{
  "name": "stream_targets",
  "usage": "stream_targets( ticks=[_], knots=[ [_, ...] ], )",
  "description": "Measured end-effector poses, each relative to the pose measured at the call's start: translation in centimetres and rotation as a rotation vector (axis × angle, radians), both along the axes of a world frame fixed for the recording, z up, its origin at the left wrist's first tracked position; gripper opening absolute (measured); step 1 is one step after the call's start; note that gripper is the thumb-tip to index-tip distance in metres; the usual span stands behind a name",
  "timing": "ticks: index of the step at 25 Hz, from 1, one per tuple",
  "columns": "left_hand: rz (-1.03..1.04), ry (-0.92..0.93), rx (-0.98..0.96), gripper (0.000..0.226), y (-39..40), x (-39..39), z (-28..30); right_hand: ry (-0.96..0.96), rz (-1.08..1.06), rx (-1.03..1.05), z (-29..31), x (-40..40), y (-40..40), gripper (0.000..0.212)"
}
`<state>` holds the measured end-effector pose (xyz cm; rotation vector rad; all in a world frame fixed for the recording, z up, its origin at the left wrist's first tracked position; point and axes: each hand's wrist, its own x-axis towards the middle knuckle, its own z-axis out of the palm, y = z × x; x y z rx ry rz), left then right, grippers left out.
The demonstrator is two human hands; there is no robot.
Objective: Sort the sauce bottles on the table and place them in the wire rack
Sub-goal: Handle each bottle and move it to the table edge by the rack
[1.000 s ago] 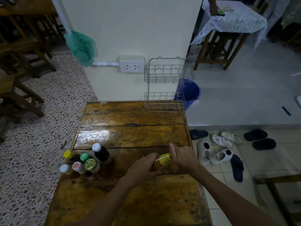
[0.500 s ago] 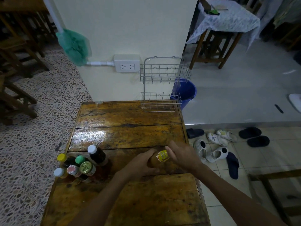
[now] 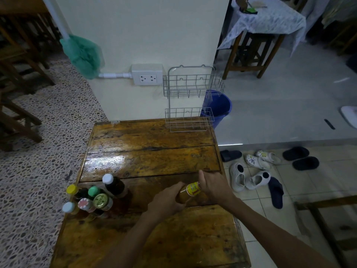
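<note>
Bottle (image 3: 190, 192) amber, yellow-labelled, gripped by 2 hands.

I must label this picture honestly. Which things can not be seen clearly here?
Head view:
- Held bottle: its cap is hidden by the right hand, its base by the left hand.
- Its yellow label: print too small to read.
- Clustered bottles: seen from above, labels mostly hidden.
- Table: near end cut off by the bottom edge.
</note>
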<state>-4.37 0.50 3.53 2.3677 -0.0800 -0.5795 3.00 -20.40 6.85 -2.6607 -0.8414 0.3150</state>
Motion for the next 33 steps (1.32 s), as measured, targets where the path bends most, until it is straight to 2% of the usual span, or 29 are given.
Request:
stream_targets(
  ticks=[1, 3, 5, 6, 8, 10, 12, 15, 18, 23, 28, 33],
  knots=[
    [-0.03, -0.053, 0.13, 0.061, -0.4, -0.1, -0.1, -0.015, -0.034, -0.064, -0.9, 0.0, -0.1, 0.023],
    [-0.08, -0.112, 0.301, 0.067, -1.4, -0.4, -0.4, 0.206, -0.095, -0.181, -1.0, -0.2, -0.3, 0.013],
    [-0.092, -0.135, 0.356, 0.07, -2.4, -0.9, -0.7, 0.425, -0.207, -0.184, -1.3, 0.4, -1.2, 0.022],
    [-0.079, -0.155, 0.357, 0.071, -2.8, -1.0, -0.7, 0.45, -0.26, -0.17, -1.2, 0.4, -1.3, 0.026],
    [-0.013, -0.2, 0.291, 0.068, -3.6, -0.1, -0.5, 0.328, -0.358, -0.062, -0.2, 0.3, -1.5, 0.032],
    [0.088, -0.243, 0.128, 0.06, -4.8, 1.9, 0.1, 0.234, -0.504, 0.229, 0.8, 0.7, -1.6, 0.039],
    [0.183, -0.311, -0.023, 0.053, -6.6, 4.0, 0.8, 0.18, -0.563, 0.39, 2.1, 1.9, -1.8, 0.043],
    [0.311, -0.366, -0.239, 0.047, -10.1, 8.0, 1.3, 0.027, -0.507, 0.423, 3.9, 5.5, -3.2, 0.042],
    [0.304, -0.301, -0.356, 0.045, -12.2, 12.7, 1.4, -0.02, -0.459, 0.414, 4.7, 9.7, -5.1, 0.039],
    [0.321, -0.242, -0.28, 0.038, -13.8, 16.7, -0.7, 0.064, -0.357, 0.332, 2.3, 13.4, -6.8, 0.036],
    [0.341, -0.175, -0.32, 0.051, -13.8, 17.2, -1.9, 0.026, -0.349, 0.365, 0.5, 15.0, -7.1, 0.039],
    [0.318, -0.149, -0.341, 0.055, -13.4, 17.0, -1.4, 0.02, -0.336, 0.364, -0.1, 14.3, -6.5, 0.047]
  ],
)
